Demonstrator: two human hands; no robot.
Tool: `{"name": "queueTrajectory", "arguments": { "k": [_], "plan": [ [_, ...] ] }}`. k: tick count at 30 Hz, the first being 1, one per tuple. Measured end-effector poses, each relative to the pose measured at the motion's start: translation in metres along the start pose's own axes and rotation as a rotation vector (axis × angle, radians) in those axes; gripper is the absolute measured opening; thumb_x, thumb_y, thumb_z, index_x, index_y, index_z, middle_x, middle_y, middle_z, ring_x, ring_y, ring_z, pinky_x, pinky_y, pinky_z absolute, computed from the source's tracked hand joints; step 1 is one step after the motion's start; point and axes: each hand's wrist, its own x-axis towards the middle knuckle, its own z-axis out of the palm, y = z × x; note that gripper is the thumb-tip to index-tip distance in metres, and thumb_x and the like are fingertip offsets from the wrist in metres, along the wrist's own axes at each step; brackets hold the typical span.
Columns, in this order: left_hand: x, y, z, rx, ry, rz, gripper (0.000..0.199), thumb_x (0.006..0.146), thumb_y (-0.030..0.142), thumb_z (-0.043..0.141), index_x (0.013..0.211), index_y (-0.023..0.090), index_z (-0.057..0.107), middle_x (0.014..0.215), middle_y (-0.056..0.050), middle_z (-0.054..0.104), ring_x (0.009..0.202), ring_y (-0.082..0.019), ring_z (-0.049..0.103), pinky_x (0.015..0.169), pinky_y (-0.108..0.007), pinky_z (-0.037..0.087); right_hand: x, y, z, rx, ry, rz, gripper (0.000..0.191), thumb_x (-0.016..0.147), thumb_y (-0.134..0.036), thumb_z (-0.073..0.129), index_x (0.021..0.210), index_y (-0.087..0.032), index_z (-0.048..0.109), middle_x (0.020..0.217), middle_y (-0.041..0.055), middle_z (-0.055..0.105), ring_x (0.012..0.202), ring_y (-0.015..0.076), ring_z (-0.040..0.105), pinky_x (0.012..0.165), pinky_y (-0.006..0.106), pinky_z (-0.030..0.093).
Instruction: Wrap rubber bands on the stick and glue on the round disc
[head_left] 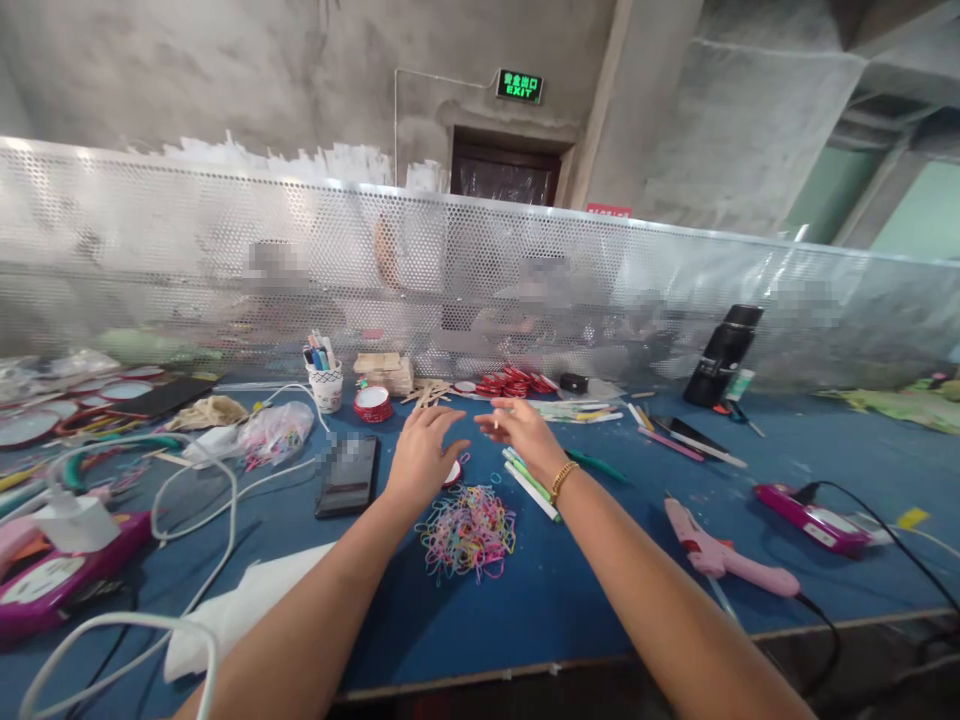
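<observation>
My left hand (426,452) is raised over the blue table with its fingers apart and curved, and nothing shows in it. It is just beyond a pile of colourful small bands (471,535), beside a small round red-rimmed disc (452,473) that it partly covers. To the right, my right hand (523,432), with a gold bracelet at the wrist, has its fingers near a small pale item too small to name. Green and white pens (531,485) lie under and beside that hand. The two hands face each other without touching.
A phone (346,477), white cable and paper (247,605) lie left. Behind are a pen cup (325,385), wooden sticks (431,394) and red-rimmed discs (373,403). A pink glue gun (724,555), purple power strip (811,518) and black bottle (724,355) stand or lie right.
</observation>
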Motion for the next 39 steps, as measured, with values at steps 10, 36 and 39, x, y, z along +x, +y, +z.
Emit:
{"name": "queueTrajectory", "arguments": {
  "k": [10, 36, 39],
  "plan": [
    [0.003, 0.01, 0.001, -0.113, -0.153, 0.017, 0.014, 0.077, 0.024, 0.069, 0.09, 0.02, 0.069, 0.09, -0.005, 0.069, 0.087, -0.019, 0.06, 0.084, -0.034, 0.045, -0.021, 0.011, 0.025, 0.093, -0.162, -0.008, 0.041, 0.088, -0.025, 0.056, 0.128, -0.02, 0.047, 0.093, 0.0052, 0.072, 0.088, 0.0185, 0.07, 0.084, 0.035, 0.056],
    [0.002, 0.003, 0.006, -0.221, -0.084, -0.082, 0.021, 0.08, 0.034, 0.066, 0.095, 0.022, 0.072, 0.085, -0.003, 0.067, 0.081, -0.015, 0.06, 0.074, -0.028, 0.047, -0.044, -0.014, -0.12, -1.371, 0.443, 0.174, 0.019, 0.083, -0.03, 0.055, 0.087, -0.026, 0.073, 0.094, 0.0071, 0.072, 0.09, 0.0226, 0.063, 0.075, 0.031, 0.042],
    [0.003, 0.001, 0.007, -0.232, -0.095, -0.094, 0.021, 0.08, 0.035, 0.066, 0.095, 0.022, 0.072, 0.085, -0.003, 0.067, 0.079, -0.014, 0.06, 0.073, -0.027, 0.047, -0.057, -0.018, -0.103, -1.366, 0.476, 0.037, 0.022, 0.087, -0.03, 0.052, 0.09, -0.024, 0.072, 0.092, 0.0081, 0.072, 0.09, 0.0224, 0.062, 0.076, 0.031, 0.041]
  ]
}}
